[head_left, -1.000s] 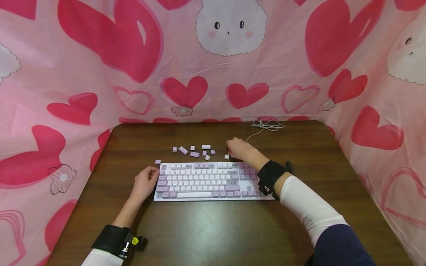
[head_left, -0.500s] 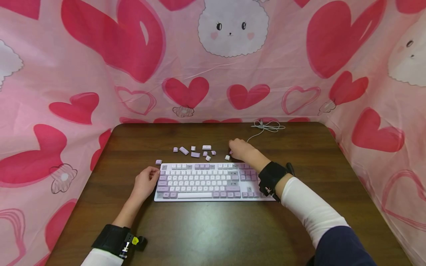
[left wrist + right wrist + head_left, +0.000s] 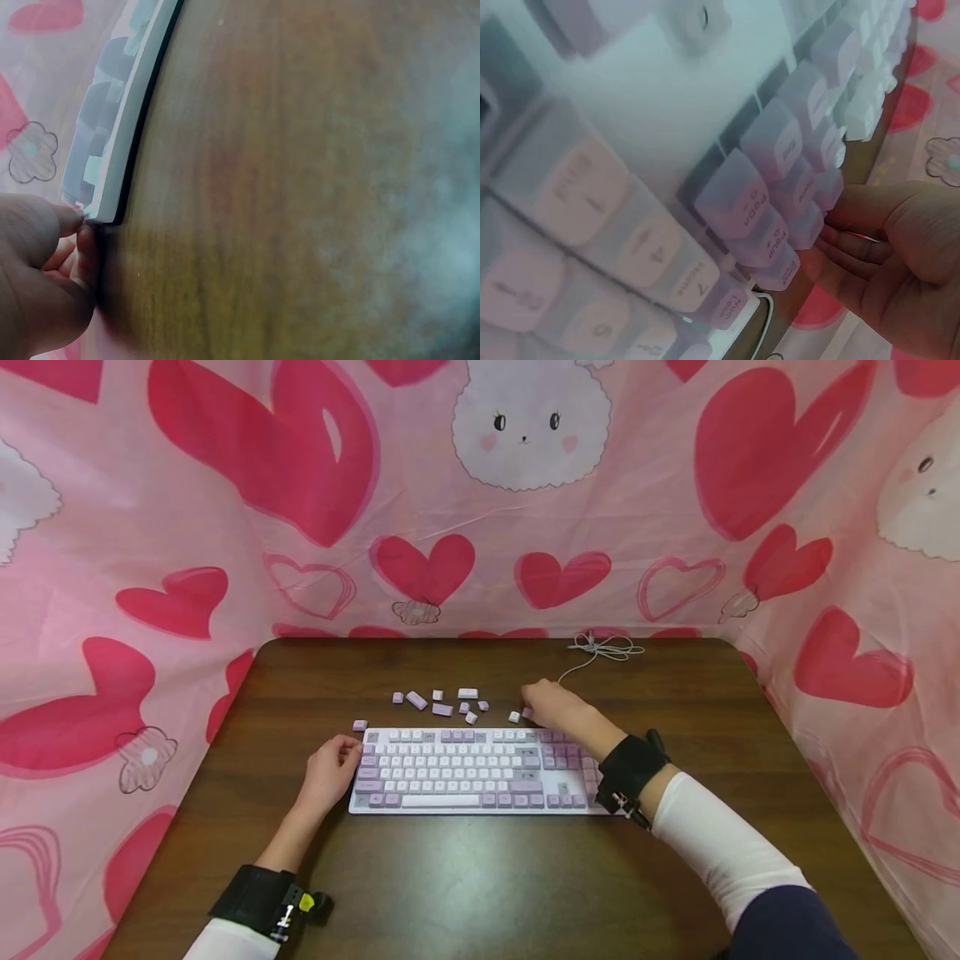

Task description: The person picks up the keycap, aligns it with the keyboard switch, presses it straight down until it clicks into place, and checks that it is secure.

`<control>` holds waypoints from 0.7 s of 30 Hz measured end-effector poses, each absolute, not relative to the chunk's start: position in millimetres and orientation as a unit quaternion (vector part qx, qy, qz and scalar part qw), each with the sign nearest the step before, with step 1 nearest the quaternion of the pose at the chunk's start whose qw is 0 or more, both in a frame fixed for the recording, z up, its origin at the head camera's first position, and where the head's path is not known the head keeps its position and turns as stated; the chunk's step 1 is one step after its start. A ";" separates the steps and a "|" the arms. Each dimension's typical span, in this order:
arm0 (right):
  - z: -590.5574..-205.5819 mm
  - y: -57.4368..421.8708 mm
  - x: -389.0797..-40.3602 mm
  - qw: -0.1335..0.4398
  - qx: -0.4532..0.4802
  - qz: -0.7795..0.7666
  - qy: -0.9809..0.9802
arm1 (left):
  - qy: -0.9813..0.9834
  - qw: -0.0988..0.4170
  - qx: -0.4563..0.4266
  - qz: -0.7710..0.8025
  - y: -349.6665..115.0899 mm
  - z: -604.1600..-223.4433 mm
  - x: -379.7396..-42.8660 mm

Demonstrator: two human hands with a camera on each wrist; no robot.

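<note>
A white and purple keyboard (image 3: 457, 772) lies flat on the table, with a few grey gaps among its keys. At its left edge my left hand (image 3: 330, 770) pinches the frame between thumb and fingers; the left wrist view shows the same hand (image 3: 41, 274) at the keyboard's end (image 3: 112, 180). Beyond the upper right key rows, my right hand (image 3: 557, 703) holds a small purple keycap (image 3: 527, 713) at its fingertips. In the right wrist view that hand (image 3: 900, 255) is just behind the keyboard's back edge, its fingertips partly hidden by keys. A white keycap (image 3: 513, 717) lies beside it.
Several loose keycaps (image 3: 442, 710) are scattered behind the keyboard, and a purple one (image 3: 360, 725) sits by its upper left corner. A bundled white cable (image 3: 607, 647) lies at the back. Pink heart-patterned cloth (image 3: 420, 468) hangs around the table (image 3: 480, 877).
My right hand has shifted slightly right and toward the keyboard, with the purple keycap at its fingertips. My left hand stays at the keyboard's left edge. The head view has tilted a little.
</note>
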State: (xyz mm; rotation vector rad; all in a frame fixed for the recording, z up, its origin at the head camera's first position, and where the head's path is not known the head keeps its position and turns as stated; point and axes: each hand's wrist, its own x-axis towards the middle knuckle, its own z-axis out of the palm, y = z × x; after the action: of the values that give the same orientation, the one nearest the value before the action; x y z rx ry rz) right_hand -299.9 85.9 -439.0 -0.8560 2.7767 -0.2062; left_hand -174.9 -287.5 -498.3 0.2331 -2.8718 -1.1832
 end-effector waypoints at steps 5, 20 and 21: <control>-432.8 93.7 -288.2 0.100 -0.286 -0.101 0.948 | -0.923 0.020 0.073 -0.378 -287.4 -499.1 -173.9; -416.9 134.6 -242.2 0.074 -0.265 -0.140 0.951 | -0.921 0.027 0.069 -0.381 -287.0 -499.5 -173.5; -415.7 138.6 -239.0 0.078 -0.264 -0.142 0.951 | -0.921 0.027 0.070 -0.382 -287.1 -499.2 -173.6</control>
State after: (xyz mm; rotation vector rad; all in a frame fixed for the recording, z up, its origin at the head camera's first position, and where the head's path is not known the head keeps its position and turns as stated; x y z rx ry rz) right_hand -239.0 138.6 -415.7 -0.7908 2.8470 -0.4243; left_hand -173.6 -287.1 -499.2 0.2148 -2.8457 -1.1785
